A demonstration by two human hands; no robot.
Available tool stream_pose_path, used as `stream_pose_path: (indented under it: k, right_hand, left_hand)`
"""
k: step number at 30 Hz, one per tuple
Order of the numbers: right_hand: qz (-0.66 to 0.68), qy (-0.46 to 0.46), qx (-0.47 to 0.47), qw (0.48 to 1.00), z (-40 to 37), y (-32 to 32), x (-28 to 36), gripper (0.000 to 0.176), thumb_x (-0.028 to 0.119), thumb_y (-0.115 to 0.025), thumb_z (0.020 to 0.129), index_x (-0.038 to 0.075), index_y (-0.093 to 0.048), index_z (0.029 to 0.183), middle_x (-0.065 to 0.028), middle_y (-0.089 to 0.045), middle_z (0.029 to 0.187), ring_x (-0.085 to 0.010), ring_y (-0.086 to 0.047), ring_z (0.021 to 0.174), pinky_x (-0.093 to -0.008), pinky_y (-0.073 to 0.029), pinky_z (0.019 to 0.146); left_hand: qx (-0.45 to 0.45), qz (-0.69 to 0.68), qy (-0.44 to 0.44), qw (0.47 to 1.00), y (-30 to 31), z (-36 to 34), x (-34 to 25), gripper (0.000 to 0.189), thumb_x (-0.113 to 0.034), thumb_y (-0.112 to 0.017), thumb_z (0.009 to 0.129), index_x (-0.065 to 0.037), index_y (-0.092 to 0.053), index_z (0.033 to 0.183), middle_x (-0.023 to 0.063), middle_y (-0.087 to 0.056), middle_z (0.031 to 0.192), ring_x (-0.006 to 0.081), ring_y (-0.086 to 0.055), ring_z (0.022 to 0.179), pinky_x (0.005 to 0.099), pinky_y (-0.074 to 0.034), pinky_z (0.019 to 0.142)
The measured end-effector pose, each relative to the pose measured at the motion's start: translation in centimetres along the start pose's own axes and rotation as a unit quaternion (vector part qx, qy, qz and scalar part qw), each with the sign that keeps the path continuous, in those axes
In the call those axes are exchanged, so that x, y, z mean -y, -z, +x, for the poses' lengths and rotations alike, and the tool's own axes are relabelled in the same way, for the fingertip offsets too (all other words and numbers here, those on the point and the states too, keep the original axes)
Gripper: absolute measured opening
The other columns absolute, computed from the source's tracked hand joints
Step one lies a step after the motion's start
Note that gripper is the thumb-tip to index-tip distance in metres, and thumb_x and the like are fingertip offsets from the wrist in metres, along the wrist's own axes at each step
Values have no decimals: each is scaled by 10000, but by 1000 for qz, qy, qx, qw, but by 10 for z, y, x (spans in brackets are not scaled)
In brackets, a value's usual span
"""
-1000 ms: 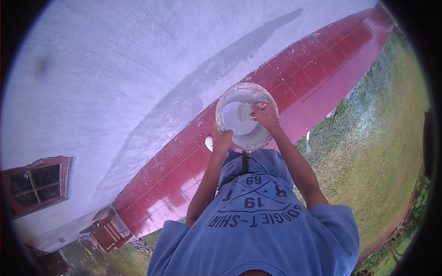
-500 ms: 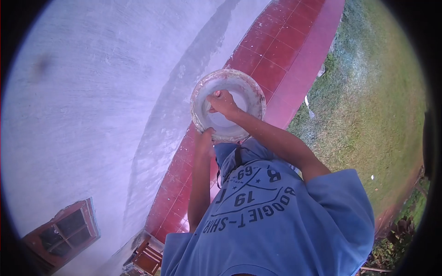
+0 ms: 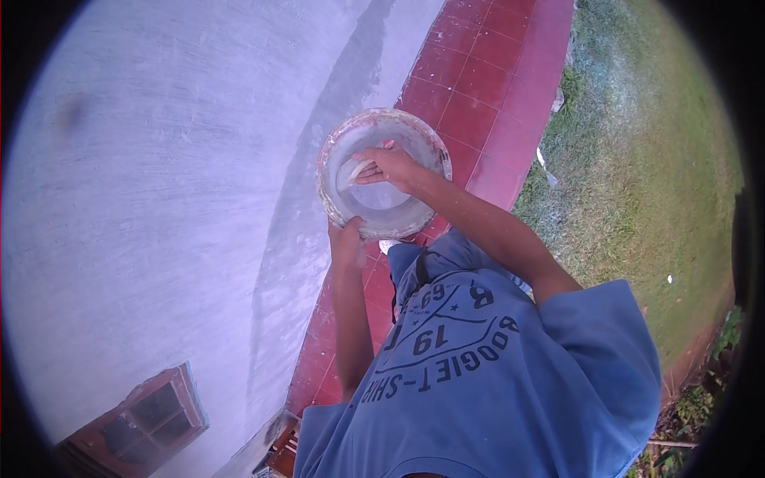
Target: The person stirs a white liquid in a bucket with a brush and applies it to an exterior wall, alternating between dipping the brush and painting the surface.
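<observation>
A round basin (image 3: 328,167) with a paint-smeared, stained rim is held out in front of my body. My left hand (image 3: 346,233) grips the near-left part of its rim, thumb over the edge. Inside the basin, my right hand (image 3: 388,167) is closed around a small tool (image 3: 362,170), with a pale part by the fingers and a reddish end by the thumb. Its exact kind is hard to make out. Whitish material (image 3: 381,197) covers the basin's bottom.
A white-grey wall (image 3: 175,159) with a darker band along its foot rises on the left, with a brown-framed window (image 3: 151,418) low in view. Red floor tiles (image 3: 470,80) run beside it. Grass (image 3: 629,199) with whitish marks borders the walkway on the right.
My right hand has turned inside the basin, its fingers stretching further and showing more of the pale part. The basin sits slightly further left and higher in view. My left hand keeps the rim.
</observation>
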State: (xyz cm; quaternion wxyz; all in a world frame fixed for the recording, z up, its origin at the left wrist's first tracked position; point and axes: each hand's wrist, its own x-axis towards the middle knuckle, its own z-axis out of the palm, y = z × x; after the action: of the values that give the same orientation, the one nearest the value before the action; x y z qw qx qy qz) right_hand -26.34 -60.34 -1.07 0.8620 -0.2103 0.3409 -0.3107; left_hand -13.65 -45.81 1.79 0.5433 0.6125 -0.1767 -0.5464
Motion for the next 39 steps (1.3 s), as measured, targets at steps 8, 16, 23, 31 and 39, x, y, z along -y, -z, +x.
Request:
stream_pose_path:
  k: [8, 16, 23, 31, 39]
  right_hand:
    - [88, -30, 45, 995, -17, 3, 22, 304, 149, -551, 955, -96, -590, 1131, -272, -605, 1145, -348, -659, 1048, -426, -582, 942]
    - [171, -117, -49, 977, -12, -1, -28, 340, 141, -526, 960, -116, -545, 1182, -310, -565, 1182, -389, -651, 1058, -445, -582, 935]
    - [65, -91, -46, 993, -9, -15, -15, 319, 127, -595, 918, -110, -563, 1129, -279, -626, 1059, -360, -695, 931, -428, -610, 878]
    - [-174, -63, 32, 982, -1, -4, 2, 309, 127, -688, 870, -96, -610, 1069, -192, -671, 921, -261, -714, 808, -369, -636, 757]
    - [-420, 206, -12, 884, 22, 5, -52, 190, 160, -668, 907, -6, -702, 992, -118, -693, 934, -162, -687, 750, -291, -609, 709]
  left_hand:
    - [-28, -25, -8, 999, 0, 0, -10, 677, 76, -500, 770, -18, -341, 1421, 169, -534, 1247, 297, -620, 1074, 398, -587, 794]
    - [-37, -71, -21, 997, 0, 5, 5, 683, 97, -500, 760, -51, -357, 1411, 141, -516, 1292, 297, -572, 1171, 420, -557, 911]
    - [-47, -95, -44, 993, 10, 10, 16, 664, 84, -503, 768, -61, -359, 1400, 144, -529, 1270, 290, -610, 1111, 411, -605, 801]
    - [-68, -24, -55, 996, 15, 11, 12, 654, 75, -505, 778, -57, -355, 1401, 156, -542, 1240, 279, -649, 1027, 366, -631, 711]
    - [-70, -39, -46, 996, 3, 1, 5, 708, 128, -488, 755, 1, -338, 1435, 171, -524, 1282, 277, -584, 1128, 362, -526, 905]
